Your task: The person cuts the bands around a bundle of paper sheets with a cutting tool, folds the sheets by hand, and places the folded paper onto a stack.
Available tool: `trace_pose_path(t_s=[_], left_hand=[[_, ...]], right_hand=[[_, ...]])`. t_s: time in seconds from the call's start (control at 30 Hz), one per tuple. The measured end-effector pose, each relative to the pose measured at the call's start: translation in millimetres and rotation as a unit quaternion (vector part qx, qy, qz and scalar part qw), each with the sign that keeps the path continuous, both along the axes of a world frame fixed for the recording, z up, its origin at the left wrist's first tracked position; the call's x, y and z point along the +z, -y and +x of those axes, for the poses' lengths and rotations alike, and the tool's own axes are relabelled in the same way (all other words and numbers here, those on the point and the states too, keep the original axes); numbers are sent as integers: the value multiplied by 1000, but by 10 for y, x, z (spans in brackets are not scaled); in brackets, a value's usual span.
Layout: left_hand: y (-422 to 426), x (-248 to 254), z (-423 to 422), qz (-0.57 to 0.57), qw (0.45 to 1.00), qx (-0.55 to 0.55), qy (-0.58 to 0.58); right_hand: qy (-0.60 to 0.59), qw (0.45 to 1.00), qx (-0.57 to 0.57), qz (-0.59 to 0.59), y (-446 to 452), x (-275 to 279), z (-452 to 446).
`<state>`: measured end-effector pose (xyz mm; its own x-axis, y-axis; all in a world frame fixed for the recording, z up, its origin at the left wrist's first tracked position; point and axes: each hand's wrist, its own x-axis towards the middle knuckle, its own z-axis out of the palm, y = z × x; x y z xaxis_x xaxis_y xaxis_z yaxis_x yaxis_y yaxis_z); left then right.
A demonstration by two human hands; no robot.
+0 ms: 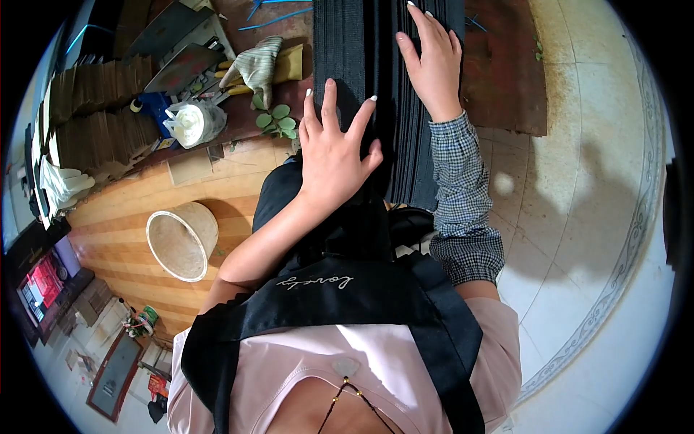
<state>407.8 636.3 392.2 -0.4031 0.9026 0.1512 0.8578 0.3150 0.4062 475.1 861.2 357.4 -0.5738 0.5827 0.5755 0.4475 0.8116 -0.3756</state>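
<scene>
Long black ribbed strips lie side by side in a stack that runs away from my body over a dark red board. My left hand rests over the near left part of the strips, fingers spread, holding nothing. Farther along on the right side, my right hand lies on the strips with its fingers apart. A checked sleeve covers the right forearm; the left forearm is bare. The near end of the stack reaches my lap, by the black apron.
Left of the strips are a striped glove, a green plant, a white container and brown stacked pieces. A pale bucket stands on the wooden floor. The dark red board extends right, beside pale tiles.
</scene>
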Motion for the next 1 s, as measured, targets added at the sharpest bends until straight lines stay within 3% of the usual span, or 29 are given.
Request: trace_pose_path(t_s=[0.07, 0.47, 0.67, 1.0], left_hand=[[2, -34, -10, 24, 1000, 0, -2], [5, 7, 0, 8, 1000, -3, -1], [10, 12, 0, 9, 1000, -6, -4], [20, -5, -8, -1, 1000, -12, -12]], right_hand=[[54, 998, -2, -31, 34, 128, 27], [74, 997, 6, -30, 124, 271, -23], [38, 999, -1, 12, 13, -66, -26], [22, 999, 4, 25, 54, 73, -18]])
